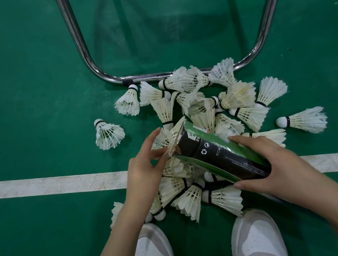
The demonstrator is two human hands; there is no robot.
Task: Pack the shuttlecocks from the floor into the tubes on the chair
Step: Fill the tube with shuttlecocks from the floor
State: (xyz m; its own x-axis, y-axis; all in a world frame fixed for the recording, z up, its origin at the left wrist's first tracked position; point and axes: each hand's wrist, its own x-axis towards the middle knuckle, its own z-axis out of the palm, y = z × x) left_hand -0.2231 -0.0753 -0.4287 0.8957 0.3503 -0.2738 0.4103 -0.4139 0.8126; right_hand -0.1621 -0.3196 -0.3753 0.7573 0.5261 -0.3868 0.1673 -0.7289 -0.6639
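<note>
The green vinyl court floor [26,90] fills my view, crossed at about nine to three o'clock by a white painted boundary line [45,186]. At twelve o'clock stands the bent chrome tube frame of a chair [87,59], its crossbar lying on the floor and touching the top of the heap. Spread from the centre toward three o'clock is the pile of white feathered shuttlecocks with black-banded cork heads [241,98], most lying on their sides and overlapping; one lone shuttlecock [109,134] sits apart at nine o'clock, and another lone shuttlecock [303,120] lies apart at three o'clock. Over the pile I hold a black and green cardboard tube [218,154], tilted, with its torn open mouth pointing to ten o'clock. My right hand [270,163] wraps the tube's lower body, fingers curled over the top and thumb beneath. My left hand [145,167] is at the mouth: thumb and first fingers pinch the ragged rim, the other fingers spread loosely; feathers of a shuttlecock show just behind the mouth, though I cannot tell whether it is inside. At six o'clock are my two white sneakers [255,241].
</note>
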